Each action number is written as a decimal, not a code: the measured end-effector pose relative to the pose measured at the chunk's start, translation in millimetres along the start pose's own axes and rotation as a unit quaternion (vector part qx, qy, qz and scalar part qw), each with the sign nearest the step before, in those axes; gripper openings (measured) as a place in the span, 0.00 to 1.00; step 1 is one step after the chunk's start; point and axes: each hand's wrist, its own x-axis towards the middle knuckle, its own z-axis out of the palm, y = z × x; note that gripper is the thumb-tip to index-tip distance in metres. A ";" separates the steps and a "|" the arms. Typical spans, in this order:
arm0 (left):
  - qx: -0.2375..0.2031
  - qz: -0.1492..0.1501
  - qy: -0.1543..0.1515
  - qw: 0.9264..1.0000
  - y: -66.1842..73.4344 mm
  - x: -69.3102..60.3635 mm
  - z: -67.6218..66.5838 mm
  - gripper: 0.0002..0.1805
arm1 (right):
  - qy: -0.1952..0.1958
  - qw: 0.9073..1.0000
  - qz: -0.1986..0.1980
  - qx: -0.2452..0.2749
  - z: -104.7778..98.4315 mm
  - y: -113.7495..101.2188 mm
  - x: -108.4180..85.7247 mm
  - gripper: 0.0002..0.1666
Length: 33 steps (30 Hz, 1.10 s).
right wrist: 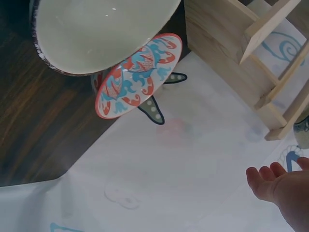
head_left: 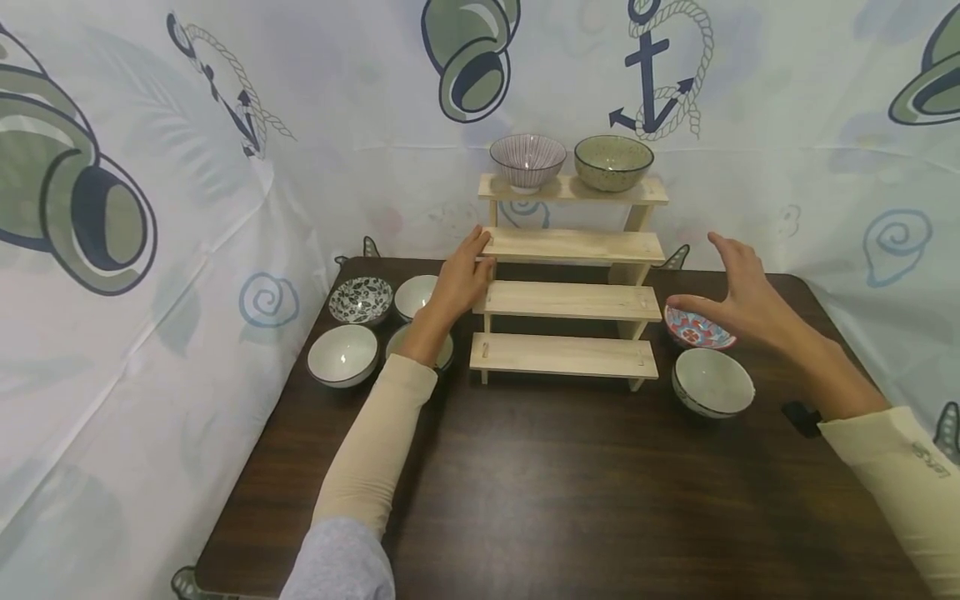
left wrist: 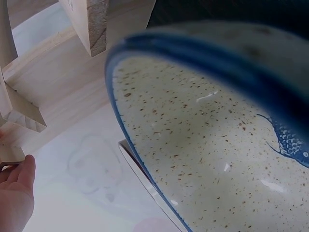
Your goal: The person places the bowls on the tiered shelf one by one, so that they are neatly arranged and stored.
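Note:
My left hand (head_left: 463, 275) grips the left end of the second shelf from the top of a stepped wooden display stand (head_left: 566, 354). In the left wrist view, its fingers (left wrist: 21, 176) bend at the end of the wood. Right of the stand, my right hand (head_left: 750, 296) hangs in the air, thumb and fingers spread and holding nothing. Partly covered by that hand is a red-and-blue patterned bowl (head_left: 697, 328). A striped bowl (head_left: 527, 160) and a green speckled bowl (head_left: 613, 163) stand on the top shelf; the lower shelves are bare.
A cream bowl (head_left: 714, 383) sits nearest on the right. Left of the stand are a black-and-white floral bowl (head_left: 361, 300), a white bowl (head_left: 342, 356), another pale bowl (head_left: 415, 295), and a speckled blue-rimmed bowl (left wrist: 169, 130) partly behind my left wrist. Printed cloth (head_left: 360, 100) hangs behind the dark table (head_left: 525, 483).

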 end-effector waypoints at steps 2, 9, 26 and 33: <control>0.002 -0.001 -0.001 1.000 0.1 -0.1 0.4 0.31 | 0.004 1.000 -0.004 0.003 1.0 1.0 -3.1 0.70; 0.003 -0.005 -0.003 1.000 1.2 -1.7 -0.4 0.31 | 0.004 1.000 -0.005 0.018 5.7 5.0 -11.7 0.71; 0.002 0.001 -0.005 1.000 1.9 -1.0 -2.3 0.30 | 0.001 1.000 0.008 0.021 27.7 22.6 -34.7 0.70; 0.006 0.002 -0.007 1.000 0.3 -0.4 -1.9 0.31 | -0.011 0.999 0.019 0.025 37.3 30.7 -46.0 0.70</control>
